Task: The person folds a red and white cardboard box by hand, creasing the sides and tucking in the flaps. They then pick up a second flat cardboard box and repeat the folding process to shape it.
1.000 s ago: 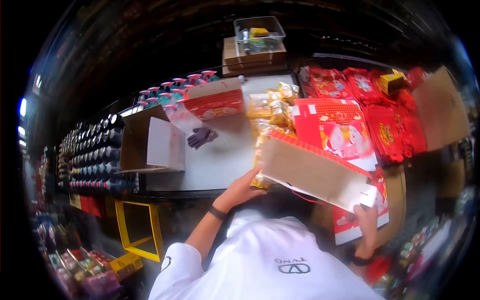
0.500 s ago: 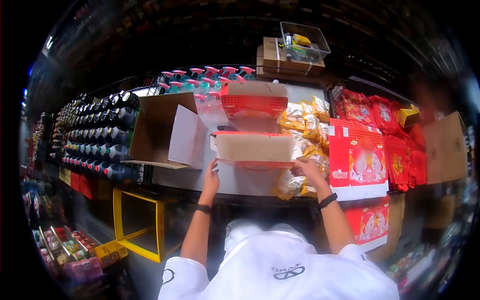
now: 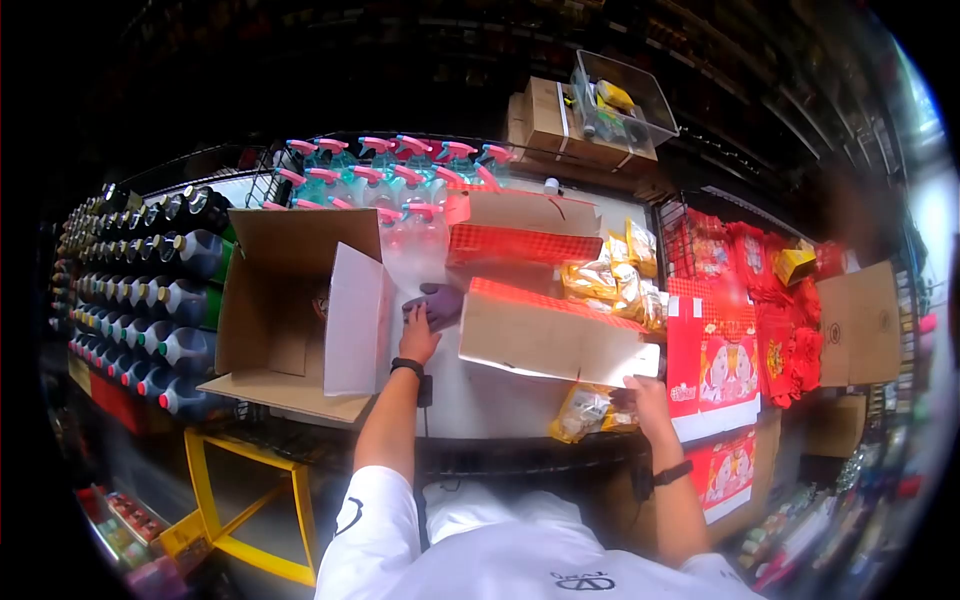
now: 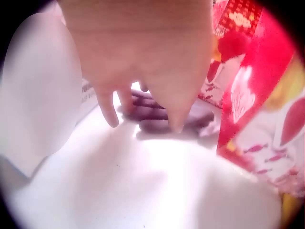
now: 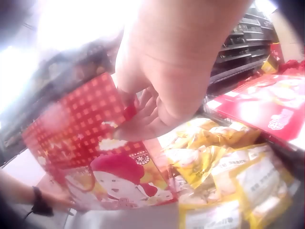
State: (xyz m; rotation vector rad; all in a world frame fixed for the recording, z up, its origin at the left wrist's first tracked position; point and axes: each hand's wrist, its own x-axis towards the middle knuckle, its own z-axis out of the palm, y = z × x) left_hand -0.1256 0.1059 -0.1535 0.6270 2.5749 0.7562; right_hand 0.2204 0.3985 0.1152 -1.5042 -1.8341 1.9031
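My left hand [image 3: 422, 338] reaches down at the purple glove [image 3: 446, 303] lying on the white tabletop. In the left wrist view its fingers are spread and fairly straight, with the glove [image 4: 151, 114] showing between thumb and fingers. A red checked gift box [image 3: 550, 328] stands on the table just right of the glove, its plain cardboard side facing me. At that box's right end, my right hand [image 3: 650, 405] holds on with curled fingers. The right wrist view shows this hand [image 5: 164, 81] over the printed red side [image 5: 95, 138].
A large open carton [image 3: 265, 330] stands left. Behind are pink-topped spray bottles [image 3: 375, 175] and another red box [image 3: 525, 245]. Gold-trimmed packets [image 3: 590, 410] lie right, near flattened red boxes [image 3: 728, 370] and red bags [image 3: 780, 330]. A yellow frame [image 3: 255, 560] stands below the table edge.
The gift box has come from the right, held in both hands, to the middle of the table. My left hand has left the box and moved to the glove.
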